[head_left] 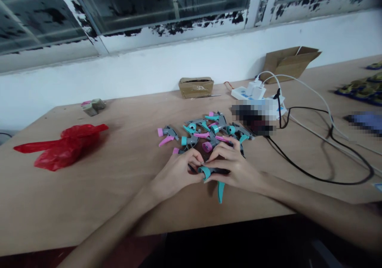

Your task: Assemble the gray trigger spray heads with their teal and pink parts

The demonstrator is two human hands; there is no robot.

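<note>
My right hand [237, 166] is closed around a trigger spray head [220, 171] with a grey body, a teal collar and a teal trigger that points down toward me. My left hand [179, 170] meets it at the collar, its thumb and fingers curled into a pinch. Something small and dark shows between the left fingers, too hidden to name. Just beyond both hands lies a loose pile of grey trigger spray heads [219, 120], some with teal parts and some with pink [167, 133].
A red plastic bag [67, 146] lies at left, with small boxes [94, 106] behind it. Along the wall stand a small cardboard box [196, 88] and a larger open carton [286, 63]. A power strip [240, 94] and looping black cable [322, 180] occupy the right side.
</note>
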